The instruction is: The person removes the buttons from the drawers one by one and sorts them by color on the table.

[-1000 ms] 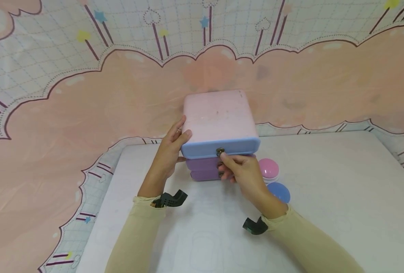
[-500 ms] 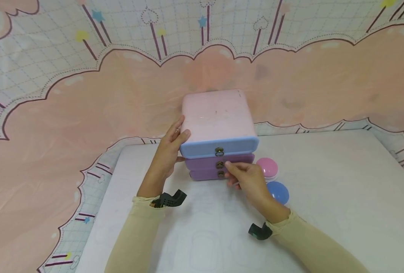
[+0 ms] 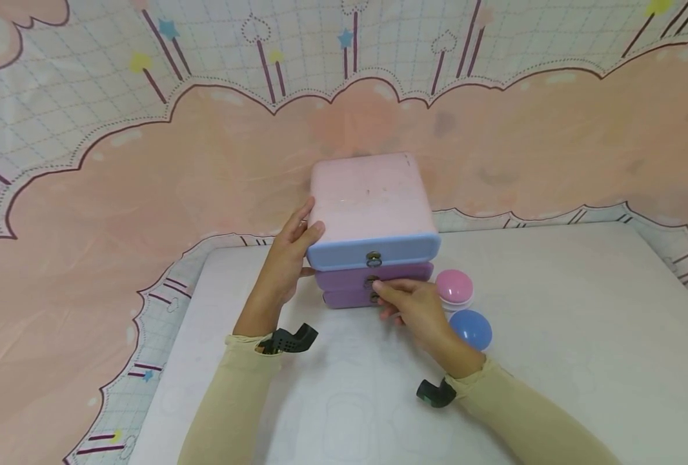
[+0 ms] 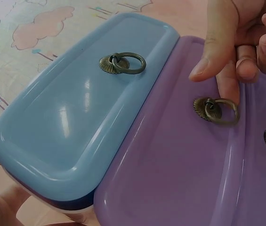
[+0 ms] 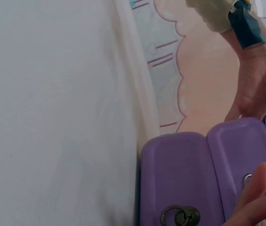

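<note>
A small pink drawer box [image 3: 370,194] stands on the white table, its top blue drawer front [image 3: 344,256] above a purple middle drawer front [image 3: 344,279] and a purple bottom drawer front [image 3: 344,299]. My left hand [image 3: 286,261] presses against the box's left side, thumb at the upper front corner. At the middle drawer, my right hand [image 3: 416,310] has one fingertip touching the brass ring pull [image 4: 224,124]. Its thumb stays apart from that ring in the left wrist view. The blue drawer's ring pull [image 4: 135,71] hangs untouched.
Right of the box sit a pink round dome on a white base [image 3: 454,286] and a blue round dome [image 3: 472,329], both close to my right wrist. The white table [image 3: 582,310] meets a patterned cloth [image 3: 530,148] behind the box.
My right hand has moved down from the blue drawer's ring pull to the middle purple drawer's ring. My left hand has kept its place on the box.
</note>
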The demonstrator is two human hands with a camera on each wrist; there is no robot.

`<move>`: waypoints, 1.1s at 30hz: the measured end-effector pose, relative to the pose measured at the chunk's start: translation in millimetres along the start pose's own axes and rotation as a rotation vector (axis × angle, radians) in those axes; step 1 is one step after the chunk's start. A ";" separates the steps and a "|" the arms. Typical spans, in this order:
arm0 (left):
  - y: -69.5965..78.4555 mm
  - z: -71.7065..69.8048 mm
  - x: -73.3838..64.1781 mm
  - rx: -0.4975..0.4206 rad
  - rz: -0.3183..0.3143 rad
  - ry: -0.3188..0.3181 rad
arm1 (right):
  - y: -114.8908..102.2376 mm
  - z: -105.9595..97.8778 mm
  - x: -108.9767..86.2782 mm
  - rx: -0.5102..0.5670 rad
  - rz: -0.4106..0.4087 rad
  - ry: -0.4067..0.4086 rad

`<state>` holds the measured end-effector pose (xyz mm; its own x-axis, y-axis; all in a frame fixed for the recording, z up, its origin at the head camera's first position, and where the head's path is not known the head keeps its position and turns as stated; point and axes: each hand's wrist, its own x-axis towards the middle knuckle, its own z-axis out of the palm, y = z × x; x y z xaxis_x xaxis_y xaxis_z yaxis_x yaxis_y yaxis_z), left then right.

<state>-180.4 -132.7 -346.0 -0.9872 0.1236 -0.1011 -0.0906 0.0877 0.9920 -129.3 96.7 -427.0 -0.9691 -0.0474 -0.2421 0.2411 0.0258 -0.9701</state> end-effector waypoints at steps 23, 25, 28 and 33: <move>-2.6 -1.5 1.9 -0.010 0.003 -0.005 | 1.5 11.0 5.8 0.038 0.018 -0.023; -2.3 -1.1 1.6 -0.014 0.002 -0.006 | 1.4 10.4 5.2 0.042 0.017 -0.033; -1.5 -0.6 1.2 -0.019 0.001 -0.006 | 0.9 9.9 3.3 0.043 0.021 -0.047; -0.8 0.3 0.2 -0.022 -0.003 0.005 | -1.4 9.8 -1.0 0.037 0.030 -0.061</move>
<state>-180.5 -132.4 -346.8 -0.9875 0.1189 -0.1034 -0.0959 0.0666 0.9932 -128.2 86.9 -425.5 -0.9565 -0.1082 -0.2708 0.2732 -0.0083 -0.9619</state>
